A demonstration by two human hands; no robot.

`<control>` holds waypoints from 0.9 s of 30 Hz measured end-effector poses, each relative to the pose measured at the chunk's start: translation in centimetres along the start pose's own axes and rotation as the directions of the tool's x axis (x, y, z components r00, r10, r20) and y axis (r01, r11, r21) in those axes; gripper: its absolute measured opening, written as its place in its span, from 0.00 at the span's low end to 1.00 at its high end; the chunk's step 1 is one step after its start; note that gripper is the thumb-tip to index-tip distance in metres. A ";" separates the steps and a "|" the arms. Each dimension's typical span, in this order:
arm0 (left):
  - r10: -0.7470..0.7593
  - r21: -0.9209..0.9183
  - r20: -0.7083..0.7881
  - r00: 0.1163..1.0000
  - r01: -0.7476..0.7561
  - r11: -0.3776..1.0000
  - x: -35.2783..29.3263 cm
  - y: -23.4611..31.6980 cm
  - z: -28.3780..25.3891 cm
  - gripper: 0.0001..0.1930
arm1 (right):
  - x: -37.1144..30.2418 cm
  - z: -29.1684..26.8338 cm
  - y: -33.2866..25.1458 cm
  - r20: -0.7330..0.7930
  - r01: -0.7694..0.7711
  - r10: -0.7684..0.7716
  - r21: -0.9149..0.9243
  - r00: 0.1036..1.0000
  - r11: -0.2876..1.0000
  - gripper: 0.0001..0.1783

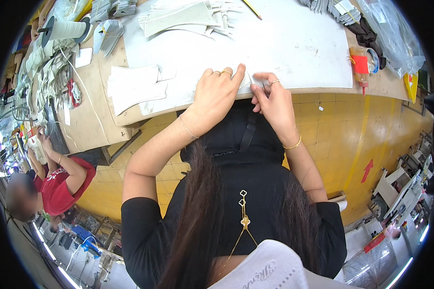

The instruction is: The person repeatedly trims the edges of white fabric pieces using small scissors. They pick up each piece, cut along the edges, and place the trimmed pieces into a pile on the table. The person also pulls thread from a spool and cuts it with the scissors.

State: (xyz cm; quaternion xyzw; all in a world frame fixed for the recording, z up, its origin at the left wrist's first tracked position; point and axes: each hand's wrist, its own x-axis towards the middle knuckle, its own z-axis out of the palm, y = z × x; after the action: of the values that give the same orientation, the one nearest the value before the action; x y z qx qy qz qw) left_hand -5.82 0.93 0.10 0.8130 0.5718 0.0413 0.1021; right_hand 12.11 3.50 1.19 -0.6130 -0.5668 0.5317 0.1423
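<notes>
My left hand (216, 94) lies on the white table sheet (294, 53) near the table's front edge, its index finger stretched forward. Under and beside that finger shows part of a pale flat piece (246, 81), mostly hidden by the hand. Just to the right, my right hand (276, 102) is bent at the table edge with thumb and fingers drawn together beside the piece. Something thin and dark seems to be between those fingers, too small to make out. Left of my hands lie white shaped cut pieces (137, 89), slightly overlapping.
A stack of pale cut pieces (181, 19) and a yellow pencil (252, 8) lie farther back. To the right stands a red-labelled bottle (359, 67) near plastic bags (393, 38). At left are a thread spool (65, 30) and heaped pieces (38, 67); a person in red (65, 185) works there.
</notes>
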 end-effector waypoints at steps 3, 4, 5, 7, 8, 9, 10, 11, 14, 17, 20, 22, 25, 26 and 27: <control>0.006 0.018 0.006 1.000 -0.006 1.000 0.6 -0.3 0.0 0.30 | 0.0 0.5 0.3 -0.043 0.087 -0.087 0.004 0.995 0.996 0.10; 0.006 0.022 0.011 1.000 -0.006 1.000 0.6 -0.3 -0.1 0.30 | -0.1 0.6 0.4 -0.056 0.143 -0.144 -0.023 0.988 0.990 0.11; 0.005 0.025 0.023 1.000 -0.005 1.000 0.7 -0.4 -0.1 0.30 | -0.1 0.7 0.6 -0.045 0.142 -0.145 -0.053 0.988 0.988 0.12; 0.003 0.028 0.042 0.999 -0.004 1.000 0.8 -0.4 -0.2 0.30 | -0.2 1.0 1.1 -0.048 0.195 -0.200 -0.101 0.979 0.976 0.15; 0.004 0.029 0.047 0.999 -0.005 1.000 0.8 -0.3 -0.2 0.30 | -0.2 1.0 1.3 -0.051 0.210 -0.218 -0.131 0.975 0.969 0.16; 0.002 0.030 0.054 0.999 -0.004 1.000 0.7 -0.3 -0.2 0.30 | -0.2 1.1 1.5 -0.052 0.232 -0.242 -0.157 0.969 0.960 0.18; 0.003 0.032 0.054 0.999 -0.004 0.999 0.7 -0.3 -0.2 0.30 | -0.2 1.1 1.7 -0.050 0.242 -0.255 -0.186 0.966 0.952 0.19; 0.003 0.038 0.040 0.999 -0.004 0.999 0.8 -0.3 -0.2 0.30 | -0.2 1.1 1.9 -0.051 0.258 -0.273 -0.201 0.961 0.945 0.20; -0.001 0.034 0.074 0.997 -0.002 0.999 1.1 -0.6 0.0 0.28 | -0.2 1.1 2.2 -0.033 0.262 -0.276 -0.227 0.961 0.938 0.21; 0.000 -0.073 -0.008 1.000 -0.001 0.997 2.1 -2.0 0.2 0.23 | -0.4 0.8 2.2 0.021 0.240 -0.243 -0.245 0.970 0.939 0.22; 0.201 -0.130 -0.227 0.953 -0.234 0.964 2.8 -3.6 0.5 0.19 | -0.4 0.0 1.9 0.065 0.259 -0.253 -0.372 0.965 0.891 0.23; 0.178 -0.050 -0.200 0.963 -0.191 0.980 2.5 -4.6 0.5 0.16 | 0.2 -0.5 1.4 0.080 0.298 -0.300 -0.500 0.951 0.813 0.24; 0.125 0.053 -0.258 0.958 -0.115 0.992 1.6 -5.4 0.4 0.14 | 2.8 -1.1 0.0 0.166 0.439 -0.435 -0.610 0.885 0.660 0.23; 0.098 0.080 -0.293 0.951 -0.078 0.994 1.2 -5.5 0.5 0.14 | 4.3 -1.2 -0.8 0.218 0.474 -0.443 -0.621 0.869 0.624 0.22; 0.057 0.103 -0.321 0.945 -0.025 0.994 0.8 -5.6 0.5 0.15 | 5.7 -1.3 -1.5 0.276 0.542 -0.490 -0.623 0.827 0.564 0.26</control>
State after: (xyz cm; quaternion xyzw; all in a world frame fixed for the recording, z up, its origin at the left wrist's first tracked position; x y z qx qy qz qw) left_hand -10.57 3.46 -1.67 0.8108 0.5652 0.1482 -0.0336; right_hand 11.17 9.41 0.11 -0.4090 -0.8786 0.2439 0.0373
